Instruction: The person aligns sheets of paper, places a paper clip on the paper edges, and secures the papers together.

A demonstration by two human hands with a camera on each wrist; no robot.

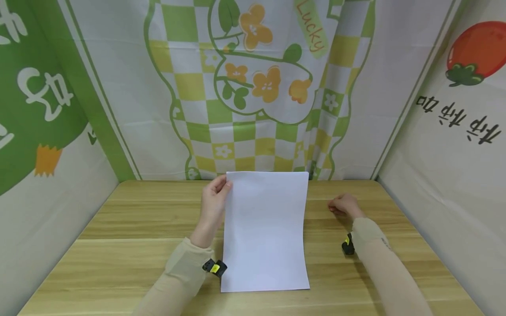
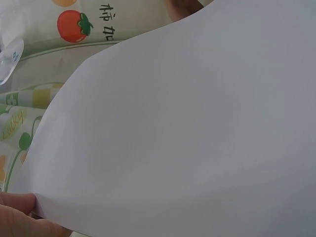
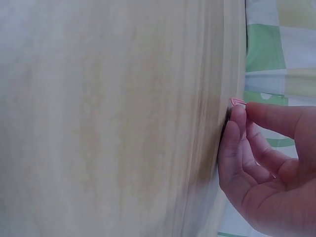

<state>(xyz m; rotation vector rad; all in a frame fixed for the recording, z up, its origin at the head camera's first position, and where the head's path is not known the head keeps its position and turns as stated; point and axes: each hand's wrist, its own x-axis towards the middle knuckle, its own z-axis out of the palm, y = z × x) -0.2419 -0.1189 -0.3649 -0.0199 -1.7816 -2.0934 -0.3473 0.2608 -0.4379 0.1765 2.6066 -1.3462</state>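
A sheet of white paper (image 1: 265,232) is held up over the table, its upper left corner pinched between the thumb and fingers of my left hand (image 1: 213,199). In the left wrist view the paper (image 2: 173,128) bends in a curve and fills most of the picture, with the fingertips (image 2: 19,222) at its lower left corner. To the right of the sheet, apart from it, my right hand (image 1: 345,205) is low over the table. Its thumb and fingers pinch a small pink paper clip (image 3: 238,101), mostly hidden by the fingertips.
A wooden table (image 1: 138,219) lies under both hands. Printed cloth (image 1: 261,131) hangs behind its back edge, with more cloth walls at left and right. A clear piece with small blue print (image 2: 10,61) shows at the left wrist view's edge.
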